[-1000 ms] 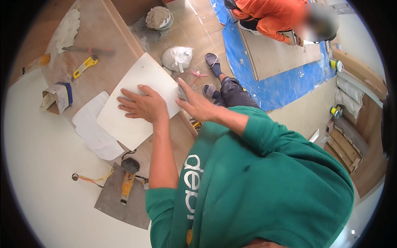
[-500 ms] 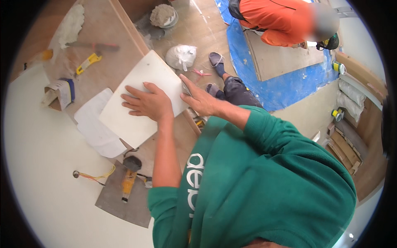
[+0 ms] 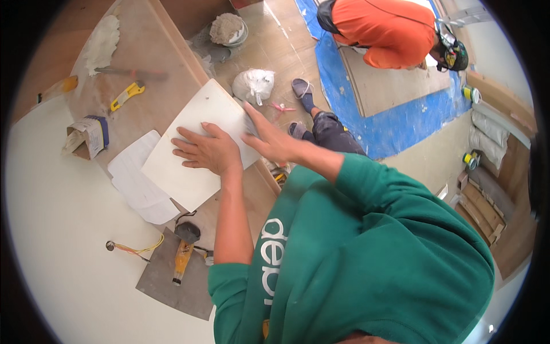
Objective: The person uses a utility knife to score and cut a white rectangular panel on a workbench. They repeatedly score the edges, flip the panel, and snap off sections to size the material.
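Note:
A white rectangular board (image 3: pixel 197 117) lies tilted on the wooden worktop, one long edge toward my right side. My left hand (image 3: pixel 207 150) is spread flat on its face, fingers apart. Against the board's right edge is my right hand (image 3: pixel 269 136), fingers extended along it and thumb apart. A small greyish flat piece shows between that thumb and the fingers; blur hides what it is. Under the board's left side lies a crumpled white sheet (image 3: pixel 140 178). A yellow utility knife (image 3: pixel 127 96) rests farther left.
On the worktop (image 3: pixel 154 51) are an open small box (image 3: pixel 89 136) and a long-handled tool (image 3: pixel 123 72). An orange-handled tool (image 3: pixel 183 252) lies on a grey sheet near wires. Beyond are a bucket (image 3: pixel 232 35), a white bag (image 3: pixel 253 86) and a crouching co-worker in orange (image 3: pixel 384 31).
My right hand has slid a little along the board's edge toward its far corner. My left hand stays flat on the board. The whole view has shifted slightly.

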A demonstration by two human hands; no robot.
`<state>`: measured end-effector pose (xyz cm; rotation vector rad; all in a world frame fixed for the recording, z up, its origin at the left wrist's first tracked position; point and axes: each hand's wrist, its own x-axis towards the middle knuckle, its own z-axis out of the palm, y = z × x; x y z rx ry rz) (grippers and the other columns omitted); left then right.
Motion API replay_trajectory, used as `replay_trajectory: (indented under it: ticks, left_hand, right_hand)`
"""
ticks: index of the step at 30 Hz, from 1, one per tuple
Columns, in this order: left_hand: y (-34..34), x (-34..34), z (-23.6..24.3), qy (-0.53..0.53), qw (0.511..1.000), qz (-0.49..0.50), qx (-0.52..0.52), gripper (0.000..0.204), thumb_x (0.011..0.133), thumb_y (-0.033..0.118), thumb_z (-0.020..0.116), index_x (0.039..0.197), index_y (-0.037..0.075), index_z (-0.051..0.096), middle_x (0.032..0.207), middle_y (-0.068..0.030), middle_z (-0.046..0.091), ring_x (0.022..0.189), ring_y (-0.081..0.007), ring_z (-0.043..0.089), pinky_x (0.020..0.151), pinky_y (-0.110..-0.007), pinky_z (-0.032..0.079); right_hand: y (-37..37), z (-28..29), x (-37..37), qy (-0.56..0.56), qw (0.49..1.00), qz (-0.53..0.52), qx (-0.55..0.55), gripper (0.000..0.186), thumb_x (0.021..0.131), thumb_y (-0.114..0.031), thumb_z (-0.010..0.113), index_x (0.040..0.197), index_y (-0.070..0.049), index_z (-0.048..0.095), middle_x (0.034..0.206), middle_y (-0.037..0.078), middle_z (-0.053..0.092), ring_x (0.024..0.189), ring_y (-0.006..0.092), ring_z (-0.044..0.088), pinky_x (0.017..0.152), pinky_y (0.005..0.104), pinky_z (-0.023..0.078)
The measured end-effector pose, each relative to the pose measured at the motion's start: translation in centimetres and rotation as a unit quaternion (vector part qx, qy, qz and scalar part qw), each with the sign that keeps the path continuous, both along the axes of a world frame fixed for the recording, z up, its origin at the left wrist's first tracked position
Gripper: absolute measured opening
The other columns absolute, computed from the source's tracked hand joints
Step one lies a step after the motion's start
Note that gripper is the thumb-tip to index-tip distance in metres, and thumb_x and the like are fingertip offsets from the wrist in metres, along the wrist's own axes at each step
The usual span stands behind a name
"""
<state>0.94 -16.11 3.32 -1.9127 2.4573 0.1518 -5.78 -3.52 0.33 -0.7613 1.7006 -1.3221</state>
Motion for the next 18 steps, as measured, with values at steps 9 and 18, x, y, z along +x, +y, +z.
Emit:
replay_trajectory:
  ticks: [9, 18]
  left_hand:
    - [-0.6, -0.6, -0.5, 0.017, 1.0, -0.005, -0.001, 0.071, 0.101, 0.044, 0.04, 0.156, 0.001, 0.024, 0.16, -0.0316, 0.018, 0.148, -0.0535, 0.012, 0.116, -0.068, 0.013]
    - [-0.5, 0.0, -0.4, 0.031, 0.999, -0.008, -0.023, 0.069, 0.1, 0.044, 0.044, 0.155, 0.004, 0.029, 0.159, -0.029, 0.021, 0.147, -0.0528, 0.016, 0.116, -0.068, 0.014]
  right_hand:
    - [-3.0, -0.5, -2.3, 0.026, 0.999, -0.014, -0.034, 0.08, 0.1, -0.032, 0.05, 0.157, 0.005, 0.009, 0.161, 0.031, 0.019, 0.152, 0.0383, 0.019, 0.123, 0.0407, 0.018]
    - [-13.3, 1.1, -8.9, 0.018, 0.998, -0.065, 0.015, 0.072, 0.102, -0.032, 0.049, 0.155, 0.007, 0.018, 0.159, 0.031, 0.025, 0.151, 0.0399, 0.021, 0.122, 0.0415, 0.019]
